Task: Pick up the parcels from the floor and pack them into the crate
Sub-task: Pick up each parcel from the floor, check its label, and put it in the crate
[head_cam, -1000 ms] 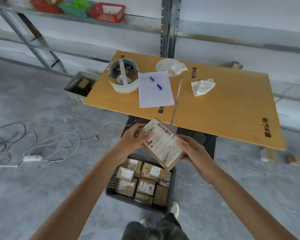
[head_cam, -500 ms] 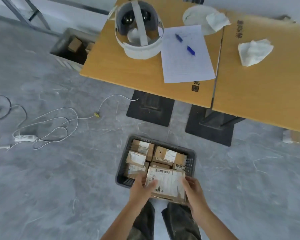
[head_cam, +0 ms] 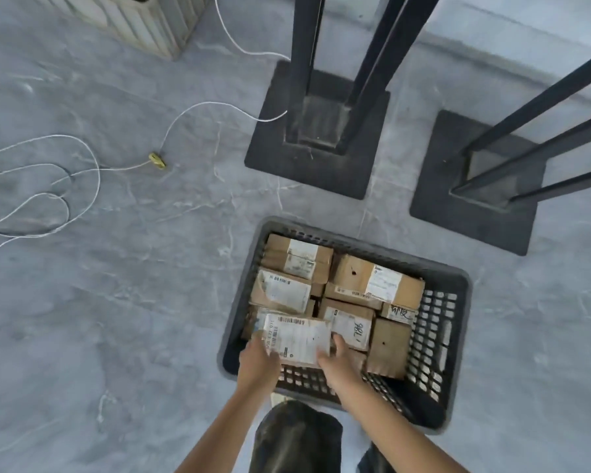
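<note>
Flat parcel [head_cam: 299, 337] w/ a big white label sits between both hands, low over the near-left corner of the black crate [head_cam: 459, 302]. Left hand [head_cam: 258, 361] grips its left edge; right hand [head_cam: 338, 363] curls round its near-right corner. Can't tell if it touches the other parcels [head_cam: 372, 285], which fill the crate's far & middle part. Crate's on the grey floor [head_cam: 116, 302].

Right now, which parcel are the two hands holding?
The barcode-labelled parcel at the near-left corner of the crate: left hand and right hand grip its sides; the other parcels lie untouched.
</note>
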A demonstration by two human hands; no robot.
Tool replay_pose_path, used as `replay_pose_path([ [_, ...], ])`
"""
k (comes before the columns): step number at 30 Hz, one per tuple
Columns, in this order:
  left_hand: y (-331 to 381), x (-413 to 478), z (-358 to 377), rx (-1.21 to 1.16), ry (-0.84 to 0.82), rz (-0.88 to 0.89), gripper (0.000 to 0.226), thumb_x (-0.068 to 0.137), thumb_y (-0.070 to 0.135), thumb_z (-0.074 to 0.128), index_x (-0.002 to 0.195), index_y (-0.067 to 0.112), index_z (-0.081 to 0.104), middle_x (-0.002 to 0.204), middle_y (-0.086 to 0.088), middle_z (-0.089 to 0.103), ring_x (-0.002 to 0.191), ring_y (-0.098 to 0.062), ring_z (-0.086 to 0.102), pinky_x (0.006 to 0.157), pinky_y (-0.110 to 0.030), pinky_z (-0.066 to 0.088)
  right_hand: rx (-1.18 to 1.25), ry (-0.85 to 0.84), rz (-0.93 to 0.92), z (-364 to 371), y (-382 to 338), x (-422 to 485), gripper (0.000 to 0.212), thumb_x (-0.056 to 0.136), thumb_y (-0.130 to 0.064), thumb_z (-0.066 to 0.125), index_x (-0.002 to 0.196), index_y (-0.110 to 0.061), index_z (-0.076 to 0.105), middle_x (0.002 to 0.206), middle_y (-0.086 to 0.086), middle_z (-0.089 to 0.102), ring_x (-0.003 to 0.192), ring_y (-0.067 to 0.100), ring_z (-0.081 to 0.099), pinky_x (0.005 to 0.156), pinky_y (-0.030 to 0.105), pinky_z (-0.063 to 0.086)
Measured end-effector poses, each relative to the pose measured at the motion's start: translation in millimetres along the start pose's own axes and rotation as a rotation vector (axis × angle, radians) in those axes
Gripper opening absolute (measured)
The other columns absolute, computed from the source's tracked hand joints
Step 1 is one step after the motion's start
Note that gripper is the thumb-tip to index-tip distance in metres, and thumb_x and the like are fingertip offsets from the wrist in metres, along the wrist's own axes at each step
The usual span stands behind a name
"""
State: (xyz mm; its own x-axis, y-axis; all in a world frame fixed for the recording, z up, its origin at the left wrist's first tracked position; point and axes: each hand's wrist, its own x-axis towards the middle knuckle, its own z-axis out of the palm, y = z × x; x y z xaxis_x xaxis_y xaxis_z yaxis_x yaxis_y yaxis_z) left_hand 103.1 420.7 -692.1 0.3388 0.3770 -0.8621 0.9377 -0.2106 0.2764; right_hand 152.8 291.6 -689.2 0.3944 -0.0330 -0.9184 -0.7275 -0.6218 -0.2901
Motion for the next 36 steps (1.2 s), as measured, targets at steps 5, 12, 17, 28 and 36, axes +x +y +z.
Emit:
replay_pose_path([
  [5,-28.0,78.5,24.5,0.093,-0.018,-0.066,0.034,0.093,0.004,0.033,0.122,0.006,0.05,0.108,-0.013,0.054,0.08,-0.02,0.056,0.066,-0.031,0.044,-0.064,-0.092,0.08,42.6,24.4,64.6,0.046,0.095,-0.016,0.051,0.139,-0.018,0.036,0.135,0.003,0.047,0.12,0.024,0.05,0.101,0.043,0.046],
  [12,-41.8,98.4,37.8,0.088,0.178,-0.031,0.021,0.097,0.014,0.037,0.083,0.011,0.052,0.08,-0.003,0.056,0.069,-0.019,0.054,0.054,-0.026,0.043,-0.21,-0.025,-0.137,58.0,37.8,87.1,0.027,0.098,-0.015,0.044,0.124,-0.008,0.048,0.121,0.002,0.055,0.114,0.02,0.054,0.085,0.021,0.039],
  [17,-48.9,96.3,34.2,0.197,0.22,0.068,0.037,0.098,0.04,0.039,0.1,0.007,0.056,0.093,-0.01,0.066,0.08,-0.027,0.064,0.059,-0.03,0.046,-0.175,-0.039,-0.047,46.0,43.8,94.2,0.054,0.097,-0.03,0.049,0.144,-0.009,0.031,0.145,0.007,0.042,0.132,0.025,0.042,0.106,0.035,0.035],
  [28,-58.1,95.7,31.8,0.607,-0.039,0.151,0.062,0.084,0.051,0.057,0.127,0.012,0.036,0.126,-0.009,0.043,0.1,-0.026,0.062,0.076,-0.036,0.056,-0.028,0.049,-0.131,39.2,60.4,102.9,0.04,0.09,-0.006,0.056,0.127,-0.021,0.05,0.112,0.001,0.062,0.086,0.014,0.065,0.075,0.033,0.058],
  [36,-49.2,105.3,35.6,0.426,0.254,0.216,0.028,0.094,0.016,0.05,0.118,0.008,0.038,0.105,-0.014,0.059,0.084,-0.031,0.067,0.065,-0.043,0.058,0.081,0.225,-0.101,60.6,57.5,108.5,0.022,0.092,-0.015,0.057,0.114,-0.011,0.06,0.103,0.0,0.064,0.085,0.014,0.061,0.079,0.029,0.054],
])
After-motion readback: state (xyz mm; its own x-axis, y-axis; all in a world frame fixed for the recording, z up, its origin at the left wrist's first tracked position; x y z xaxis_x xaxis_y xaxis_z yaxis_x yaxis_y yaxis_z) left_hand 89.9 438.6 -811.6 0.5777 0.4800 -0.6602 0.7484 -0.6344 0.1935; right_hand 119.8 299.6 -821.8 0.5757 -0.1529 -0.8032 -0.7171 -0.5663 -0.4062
